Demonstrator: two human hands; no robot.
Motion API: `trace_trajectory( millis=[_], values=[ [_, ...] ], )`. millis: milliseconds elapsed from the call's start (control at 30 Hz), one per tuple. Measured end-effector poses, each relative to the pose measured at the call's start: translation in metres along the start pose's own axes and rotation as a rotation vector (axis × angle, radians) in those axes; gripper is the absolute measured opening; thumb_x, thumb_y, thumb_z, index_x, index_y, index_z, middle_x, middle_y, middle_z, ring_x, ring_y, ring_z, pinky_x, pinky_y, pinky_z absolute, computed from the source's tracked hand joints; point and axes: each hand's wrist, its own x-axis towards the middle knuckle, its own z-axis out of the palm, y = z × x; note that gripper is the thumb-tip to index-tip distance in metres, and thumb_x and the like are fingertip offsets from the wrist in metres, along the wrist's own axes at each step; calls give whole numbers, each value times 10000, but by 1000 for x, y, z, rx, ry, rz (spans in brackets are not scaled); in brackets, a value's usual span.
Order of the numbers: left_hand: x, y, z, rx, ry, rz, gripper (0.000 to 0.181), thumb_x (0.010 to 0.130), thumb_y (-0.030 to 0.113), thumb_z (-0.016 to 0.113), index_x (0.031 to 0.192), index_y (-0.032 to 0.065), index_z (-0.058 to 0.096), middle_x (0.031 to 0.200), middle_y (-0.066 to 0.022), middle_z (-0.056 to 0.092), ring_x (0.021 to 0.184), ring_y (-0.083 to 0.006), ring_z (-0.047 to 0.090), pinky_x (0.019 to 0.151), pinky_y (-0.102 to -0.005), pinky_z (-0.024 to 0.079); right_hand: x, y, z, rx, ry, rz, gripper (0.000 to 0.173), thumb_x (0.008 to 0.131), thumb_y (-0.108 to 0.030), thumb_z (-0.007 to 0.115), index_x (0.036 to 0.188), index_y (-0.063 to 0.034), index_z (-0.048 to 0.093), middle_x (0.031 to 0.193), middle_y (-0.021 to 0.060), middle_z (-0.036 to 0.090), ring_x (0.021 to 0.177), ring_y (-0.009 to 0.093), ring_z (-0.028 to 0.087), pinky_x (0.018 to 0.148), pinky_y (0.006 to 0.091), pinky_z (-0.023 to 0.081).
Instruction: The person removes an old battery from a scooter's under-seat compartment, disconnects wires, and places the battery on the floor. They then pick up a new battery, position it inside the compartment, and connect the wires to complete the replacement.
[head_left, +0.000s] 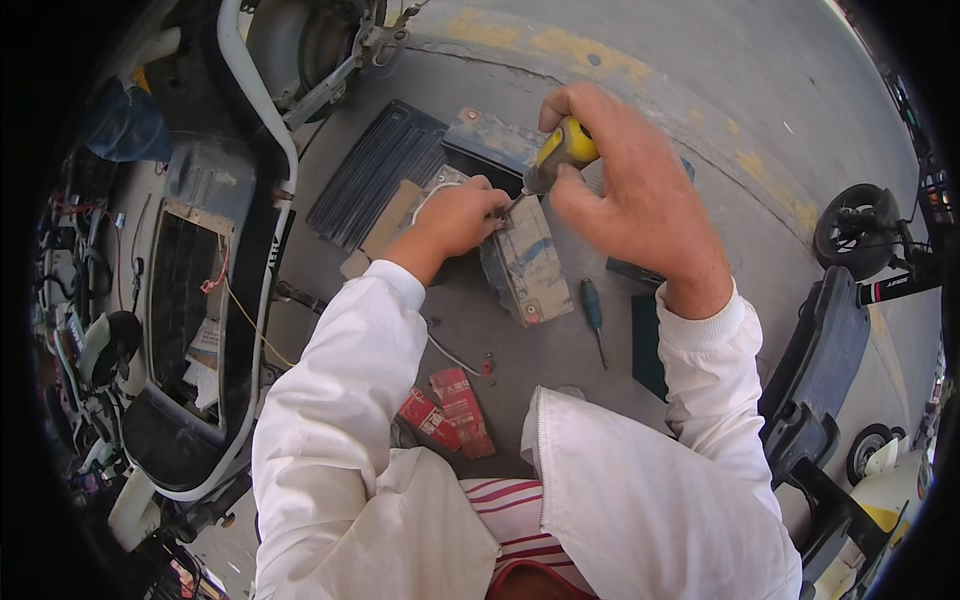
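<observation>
My right hand (626, 187) grips the yellow and grey handle of a screwdriver (568, 146), whose shaft points down and left to the end of a dusty battery (531, 259). At that end my left hand (459, 217) has its fingertips together beside the screwdriver's tip; what they hold, if anything, is hidden. Behind the hands lies another dusty battery (491, 139) with a terminal at its corner. A further battery (444, 177), with a pale wire (427, 196) over it, is partly covered by my left hand. A screwdriver with a green handle (592, 304) lies on the floor.
A ribbed black plastic cover (379, 169) and cardboard (391, 221) lie behind my left hand. Red torn card pieces (461, 412), a loose wire (450, 354) and small parts lie nearer me. A scooter frame (285, 150) stands at left, a kick scooter (817, 345) at right.
</observation>
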Motion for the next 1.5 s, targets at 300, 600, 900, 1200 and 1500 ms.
trace_trajectory(
  millis=[300,600,900,1200,1500],
  values=[
    [-1,0,6,70,55,43,282,825,166,738,1090,195,646,1030,-90,582,944,-322,635,782,-439,508,3,-2,1,-71,-75,17,293,831,-251,719,942,-51,536,758,167,593,758,397,587,630,453,460],
    [-5,-1,11,156,39,99,247,874,185,668,1113,186,607,1023,-75,570,906,-316,644,735,-459,503,2,-7,-8,-96,-226,206,294,819,-186,695,1026,-42,543,901,184,594,887,399,574,736,456,461],
    [-6,1,18,153,72,61,265,887,173,655,1143,181,588,1043,-74,569,874,-354,639,739,-470,511,-7,5,-20,-82,-201,148,278,805,-119,687,1051,-68,569,959,141,588,877,383,555,766,417,457],
    [-10,2,21,146,138,65,271,870,172,673,1118,151,566,1038,-89,574,832,-370,638,709,-476,519,-9,5,-19,-90,-194,-11,256,773,-196,706,963,-89,571,826,126,618,822,374,584,738,445,460],
    [-23,8,9,59,214,-43,225,876,158,665,1062,116,545,1064,-108,584,872,-394,632,709,-490,506,-14,-4,-23,-116,-83,-2,262,776,-237,743,927,-106,574,712,91,583,736,348,583,698,438,450]
  ],
)
